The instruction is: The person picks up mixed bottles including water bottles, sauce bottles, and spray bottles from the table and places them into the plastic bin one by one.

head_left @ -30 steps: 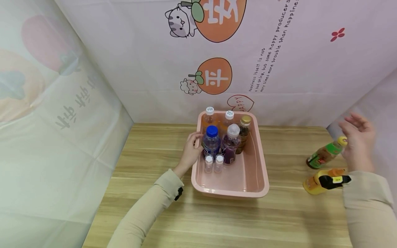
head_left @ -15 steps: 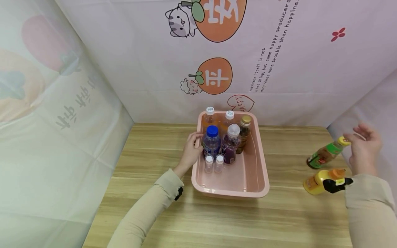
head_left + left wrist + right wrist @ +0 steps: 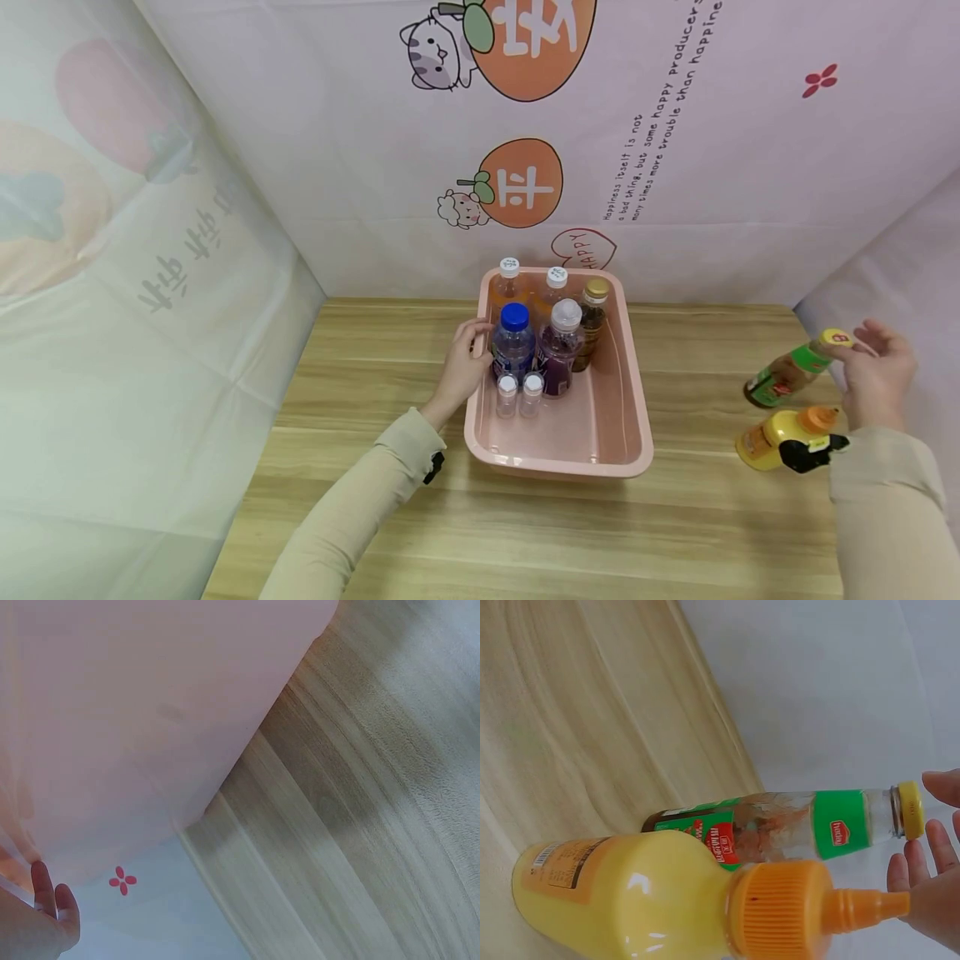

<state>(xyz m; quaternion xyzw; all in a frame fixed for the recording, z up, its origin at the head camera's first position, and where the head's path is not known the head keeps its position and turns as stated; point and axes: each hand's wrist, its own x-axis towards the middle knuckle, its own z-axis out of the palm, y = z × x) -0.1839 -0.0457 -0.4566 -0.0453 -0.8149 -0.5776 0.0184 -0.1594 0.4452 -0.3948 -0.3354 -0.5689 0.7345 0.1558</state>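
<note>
The green-label bottle [image 3: 789, 373], tilted on the bench [image 3: 375, 500] by the wall, is neared at its yellow cap by the right hand [image 3: 873, 379], grip loosely spread and empty; light, slick plastic is judged best taken at the neck.

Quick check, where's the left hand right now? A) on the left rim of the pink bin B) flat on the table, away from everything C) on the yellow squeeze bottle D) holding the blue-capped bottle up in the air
A: in the head view the left hand rests on the left rim of the pink bin, beside the blue-capped bottle, which stands inside the bin.
</note>
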